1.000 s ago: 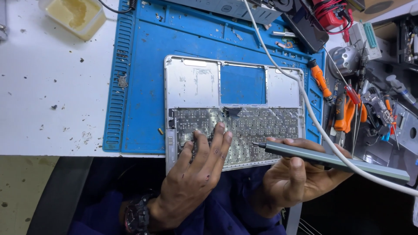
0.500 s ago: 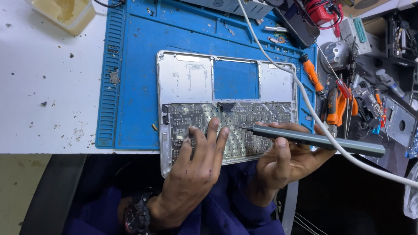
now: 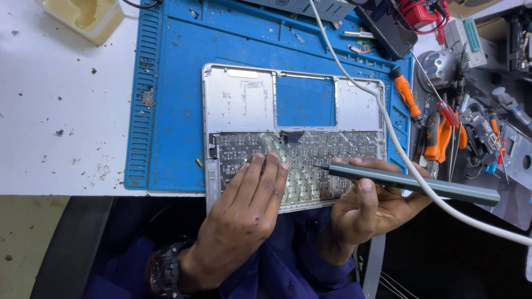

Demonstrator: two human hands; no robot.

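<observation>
Blue work mat (image 3: 166,111) covers the white bench, carrying an opened silver laptop case (image 3: 244,99) whose keyboard underside (image 3: 310,160) overhangs the near edge. Left hand (image 3: 244,213) lies flat, fingers extended, pressing the keyboard panel; it grips nothing. Right hand (image 3: 368,202) is closed around a grey pen-type screwdriver (image 3: 410,181), tip on the panel. Judged step: screw work on the keyboard. Next move demands a square, steady bit.

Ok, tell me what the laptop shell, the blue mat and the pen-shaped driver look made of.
Laptop shell: likely aluminium, matte silver with scuffed patches. Blue mat: probably silicone or rubber, dull, with moulded ridges and trays. Pen-shaped driver in the right hand: seemingly anodised metal, smooth dark grey satin.
</observation>
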